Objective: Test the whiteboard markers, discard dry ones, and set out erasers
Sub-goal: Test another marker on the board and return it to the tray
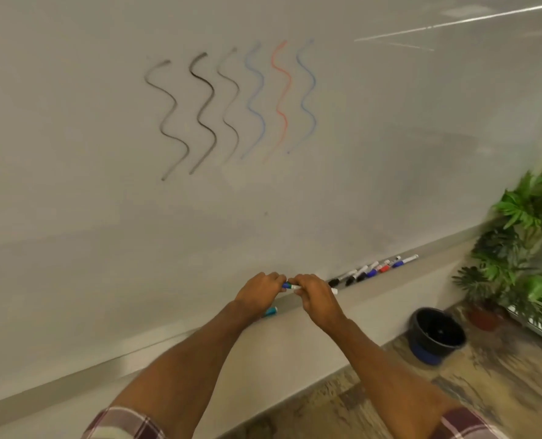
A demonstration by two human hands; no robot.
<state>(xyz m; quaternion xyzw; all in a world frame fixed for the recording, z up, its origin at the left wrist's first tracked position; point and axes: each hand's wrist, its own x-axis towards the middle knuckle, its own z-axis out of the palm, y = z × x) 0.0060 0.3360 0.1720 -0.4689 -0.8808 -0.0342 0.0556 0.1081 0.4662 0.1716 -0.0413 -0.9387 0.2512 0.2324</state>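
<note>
Grips a blue-capped marker (pixel 290 285) between curled left hand (pixel 258 291) and right hand (pixel 314 296), six squiggles (pixel 231 106) drawn, discarding and erasers seemingly left.

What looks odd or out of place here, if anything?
Nothing is spilled or broken. The third squiggle on the whiteboard looks much fainter than the dark squiggle beside it, perhaps from a drying marker. A teal-capped marker lies on the tray apart from the row of markers.
</note>
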